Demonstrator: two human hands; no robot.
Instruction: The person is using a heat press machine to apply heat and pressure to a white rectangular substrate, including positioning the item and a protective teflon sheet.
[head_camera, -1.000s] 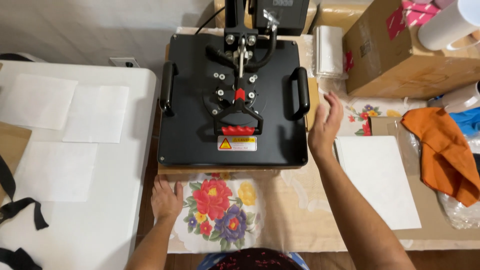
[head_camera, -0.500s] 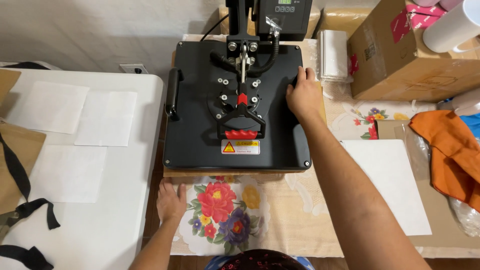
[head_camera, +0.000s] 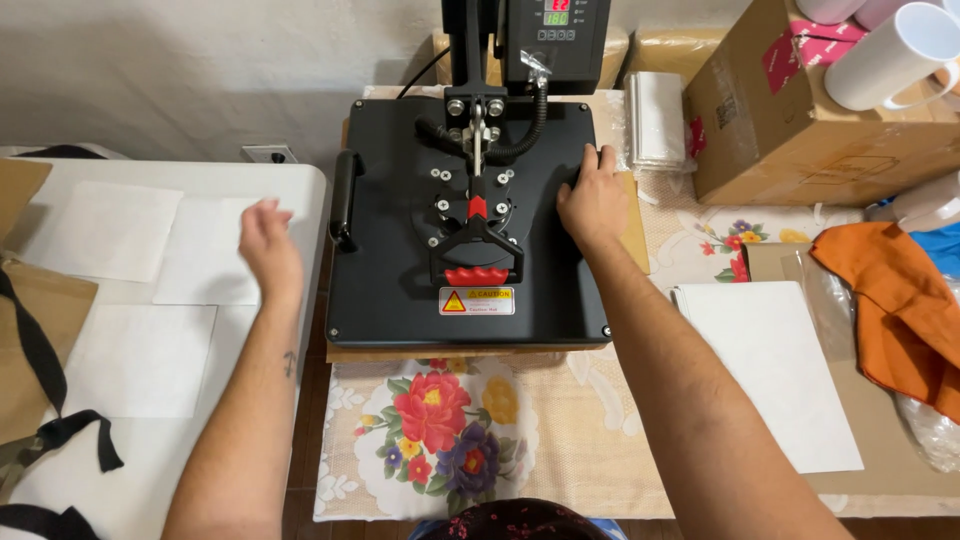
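Note:
A black heat press (head_camera: 400, 280) lies closed on a floral tablecloth (head_camera: 440, 440), with a red-tipped lever at its middle. My right hand (head_camera: 593, 200) grips the black handle on the press's right side. My left hand (head_camera: 266, 245) hovers in the air, fingers apart and holding nothing, just left of the press's left handle (head_camera: 343, 195) and above white sheets (head_camera: 190, 255) on the white table.
White table (head_camera: 150, 470) at left carries white sheets, a brown bag and black straps (head_camera: 50, 400). Right of the press lie a white sheet (head_camera: 770, 370), orange cloth (head_camera: 890, 300), a cardboard box (head_camera: 800, 130) and a white mug (head_camera: 890, 55).
My right hand moved from beside the press onto its right handle. My left hand lifted off the tablecloth at the front and rose to the left of the press.

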